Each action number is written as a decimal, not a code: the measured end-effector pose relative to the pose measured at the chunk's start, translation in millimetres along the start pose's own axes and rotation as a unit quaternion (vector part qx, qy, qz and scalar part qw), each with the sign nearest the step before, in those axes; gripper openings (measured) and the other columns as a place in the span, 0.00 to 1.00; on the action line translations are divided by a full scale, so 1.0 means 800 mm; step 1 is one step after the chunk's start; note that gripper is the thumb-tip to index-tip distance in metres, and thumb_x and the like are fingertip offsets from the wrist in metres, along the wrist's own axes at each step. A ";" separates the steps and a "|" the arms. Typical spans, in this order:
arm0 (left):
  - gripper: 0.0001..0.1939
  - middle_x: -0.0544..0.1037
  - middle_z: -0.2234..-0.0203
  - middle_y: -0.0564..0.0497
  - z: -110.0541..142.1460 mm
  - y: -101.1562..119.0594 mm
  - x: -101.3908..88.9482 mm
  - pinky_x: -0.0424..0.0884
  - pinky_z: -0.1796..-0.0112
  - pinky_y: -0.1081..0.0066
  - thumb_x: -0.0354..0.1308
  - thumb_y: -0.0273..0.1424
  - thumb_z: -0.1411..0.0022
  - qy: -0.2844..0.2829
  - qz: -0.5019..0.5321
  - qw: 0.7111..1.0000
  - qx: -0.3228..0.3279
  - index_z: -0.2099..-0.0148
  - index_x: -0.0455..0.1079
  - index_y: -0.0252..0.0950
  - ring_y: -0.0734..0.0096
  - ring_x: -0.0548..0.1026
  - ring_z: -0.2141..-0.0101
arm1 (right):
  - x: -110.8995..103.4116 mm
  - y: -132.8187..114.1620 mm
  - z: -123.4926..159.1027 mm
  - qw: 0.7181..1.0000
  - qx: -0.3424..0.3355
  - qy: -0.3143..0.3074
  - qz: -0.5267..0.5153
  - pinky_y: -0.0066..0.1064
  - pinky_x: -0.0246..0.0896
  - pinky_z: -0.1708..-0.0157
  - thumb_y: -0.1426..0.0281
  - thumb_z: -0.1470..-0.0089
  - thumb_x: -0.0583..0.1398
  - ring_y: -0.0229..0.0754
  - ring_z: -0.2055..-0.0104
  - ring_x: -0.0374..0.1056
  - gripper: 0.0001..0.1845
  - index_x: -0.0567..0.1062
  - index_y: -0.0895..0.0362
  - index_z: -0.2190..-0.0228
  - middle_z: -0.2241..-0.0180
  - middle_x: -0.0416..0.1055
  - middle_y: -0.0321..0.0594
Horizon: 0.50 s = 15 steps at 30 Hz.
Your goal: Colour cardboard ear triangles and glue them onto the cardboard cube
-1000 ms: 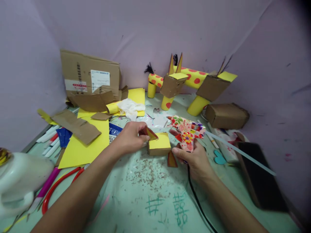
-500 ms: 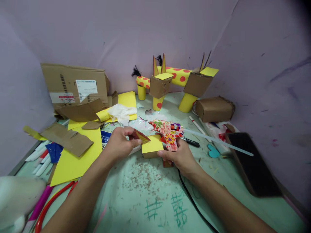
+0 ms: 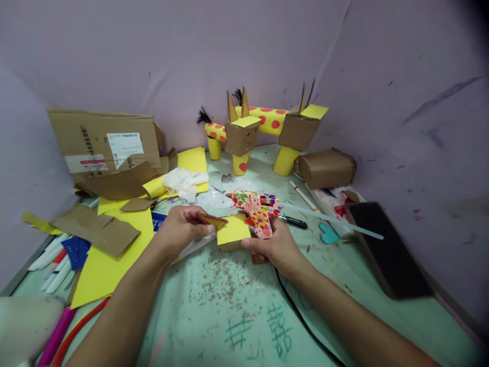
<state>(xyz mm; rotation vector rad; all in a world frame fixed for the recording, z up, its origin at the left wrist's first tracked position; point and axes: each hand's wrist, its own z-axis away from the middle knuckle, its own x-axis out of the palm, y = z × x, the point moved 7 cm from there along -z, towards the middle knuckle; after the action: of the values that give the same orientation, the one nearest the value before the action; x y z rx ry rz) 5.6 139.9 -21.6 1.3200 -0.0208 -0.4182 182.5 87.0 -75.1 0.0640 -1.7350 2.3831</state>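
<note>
My left hand pinches a pointed cardboard ear, yellow-faced with brown edges. The ear's tip reaches just over a small cardboard box topped with a square of yellow paper. On the box's right side, my right hand is closed, its thumb against the box; its other fingers are partly hidden. A flower-patterned hot glue gun lies right behind the box, its nozzle to the left and a long clear glue stick out the back. Its handle touches or nearly touches my right fingers.
Two giraffe-like figures of cardboard and spotted yellow tubes stand at the back. Yellow paper, cardboard scraps and markers crowd the left. A phone lies right, and a black cable runs toward the front.
The view has shifted slightly, so most things sit further left. The ear in my left hand has turned flatter near the yellow paper's edge. My right hand stays at the box.
</note>
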 end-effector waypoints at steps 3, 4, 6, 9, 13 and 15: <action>0.06 0.70 0.85 0.58 -0.003 -0.004 -0.002 0.58 0.76 0.77 0.65 0.27 0.68 -0.007 0.014 1.000 0.001 0.81 0.71 0.35 0.80 0.63 0.80 | 0.000 0.000 0.000 1.000 0.000 0.000 -0.002 0.24 0.50 0.90 0.70 0.72 0.70 0.32 0.86 0.57 0.27 0.68 0.56 0.66 0.80 0.68 0.29; 0.07 0.69 0.86 0.58 -0.004 -0.006 -0.002 0.57 0.76 0.77 0.65 0.27 0.68 -0.010 0.016 1.000 0.001 0.81 0.70 0.35 0.81 0.62 0.80 | 0.000 0.000 0.000 1.000 0.000 0.001 -0.004 0.23 0.50 0.90 0.70 0.72 0.70 0.32 0.86 0.57 0.27 0.67 0.56 0.67 0.80 0.67 0.28; 0.07 0.68 0.85 0.58 -0.006 -0.008 -0.003 0.55 0.77 0.77 0.65 0.27 0.67 -0.015 0.019 1.000 0.003 0.82 0.69 0.34 0.81 0.61 0.80 | 0.001 -0.001 0.001 1.000 -0.002 0.001 -0.006 0.23 0.51 0.90 0.70 0.72 0.70 0.32 0.87 0.57 0.26 0.67 0.56 0.68 0.82 0.65 0.26; 0.07 0.67 0.86 0.58 -0.007 -0.009 -0.003 0.54 0.77 0.77 0.65 0.27 0.67 -0.019 0.018 1.000 0.004 0.82 0.69 0.34 0.81 0.60 0.81 | 0.002 -0.002 0.002 1.000 -0.004 0.002 -0.007 0.23 0.52 0.90 0.71 0.72 0.70 0.32 0.87 0.58 0.26 0.66 0.56 0.69 0.82 0.65 0.26; 0.06 0.67 0.86 0.58 -0.007 -0.009 -0.003 0.54 0.76 0.76 0.65 0.27 0.67 -0.020 0.014 1.000 0.006 0.81 0.70 0.35 0.80 0.61 0.80 | 0.002 -0.002 0.003 1.000 -0.004 0.005 -0.004 0.23 0.53 0.90 0.71 0.72 0.70 0.32 0.87 0.58 0.25 0.65 0.55 0.69 0.83 0.65 0.26; 0.07 0.67 0.85 0.57 -0.007 -0.009 -0.004 0.55 0.76 0.76 0.65 0.27 0.67 -0.021 0.011 1.000 0.008 0.81 0.70 0.35 0.79 0.61 0.80 | 0.002 -0.001 0.003 1.000 -0.003 0.007 -0.004 0.23 0.53 0.90 0.70 0.72 0.70 0.32 0.86 0.58 0.25 0.65 0.56 0.69 0.83 0.65 0.26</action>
<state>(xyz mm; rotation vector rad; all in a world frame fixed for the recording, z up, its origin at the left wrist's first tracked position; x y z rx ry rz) 2.3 144.7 -29.1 1.3248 -0.0750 -0.4273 181.2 85.0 -73.3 0.0535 -1.7326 2.3675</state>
